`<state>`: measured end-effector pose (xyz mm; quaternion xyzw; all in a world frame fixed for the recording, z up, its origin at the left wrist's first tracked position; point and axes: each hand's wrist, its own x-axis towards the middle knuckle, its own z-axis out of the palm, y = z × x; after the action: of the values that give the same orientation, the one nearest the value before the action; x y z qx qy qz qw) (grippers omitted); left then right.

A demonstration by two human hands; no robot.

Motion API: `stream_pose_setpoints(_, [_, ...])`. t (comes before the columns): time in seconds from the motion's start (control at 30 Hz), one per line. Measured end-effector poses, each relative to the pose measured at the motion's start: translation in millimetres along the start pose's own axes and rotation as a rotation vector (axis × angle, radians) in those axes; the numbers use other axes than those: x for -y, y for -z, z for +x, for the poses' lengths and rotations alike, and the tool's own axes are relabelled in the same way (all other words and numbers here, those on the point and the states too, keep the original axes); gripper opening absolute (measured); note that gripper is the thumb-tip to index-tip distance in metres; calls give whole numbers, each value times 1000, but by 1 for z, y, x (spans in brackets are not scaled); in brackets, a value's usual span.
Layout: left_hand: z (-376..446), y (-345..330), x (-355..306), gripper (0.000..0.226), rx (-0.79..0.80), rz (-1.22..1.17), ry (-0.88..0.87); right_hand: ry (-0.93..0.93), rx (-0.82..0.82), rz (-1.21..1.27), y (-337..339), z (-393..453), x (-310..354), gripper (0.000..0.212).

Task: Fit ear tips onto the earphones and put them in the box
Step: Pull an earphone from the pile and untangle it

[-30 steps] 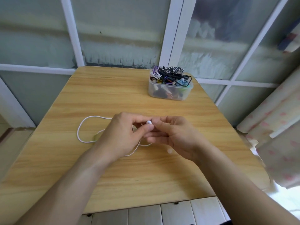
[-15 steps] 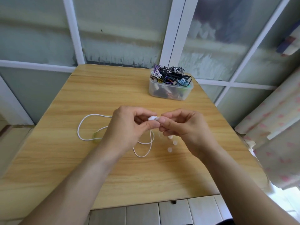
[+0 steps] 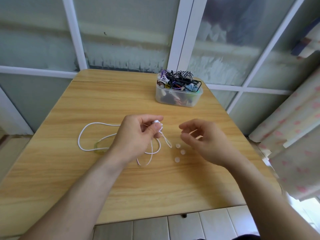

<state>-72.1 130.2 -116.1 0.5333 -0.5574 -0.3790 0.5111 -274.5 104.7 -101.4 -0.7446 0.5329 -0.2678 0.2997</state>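
One tabletop (image 3: 72, 170) carries it all; the box (image 3: 178, 96), far right, already brims with tangled cords. My left hand (image 3: 136, 135) pinches the white earbud (image 3: 156, 121) between thumb and forefinger, its thin cable (image 3: 90, 126) looping limply behind — light, floppy, so I'd hold the hard bud. My right hand (image 3: 206, 141) hovers loosely curled, apparently holding nothing. Three ear tips (image 3: 182, 152) lie between the hands — tiny, soft, best pinched by the rim.

A wooden table (image 3: 69, 179) stands before frosted window panes (image 3: 124, 32) — a patterned curtain (image 3: 294, 135) hangs at right.
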Motion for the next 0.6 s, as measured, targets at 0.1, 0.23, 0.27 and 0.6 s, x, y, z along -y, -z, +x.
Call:
stream_pose_setpoints(0.1, [-1, 2, 1, 25, 61, 25, 33, -17, 132, -213, 0, -3, -6, 33])
stream_pose_setpoints(0.23, [-1, 0, 2, 32, 137, 45, 78, 69, 53, -324, -15, -4, -2, 14])
stream_pose_setpoints(0.27, [-1, -1, 2, 33, 151, 63, 75, 72, 23, -345, -18, -4, 0, 10])
stream_pose_setpoints(0.6, [-4, -4, 3, 31, 184, 22, 152, 21, -109, -128, -22, -11, 0, 9])
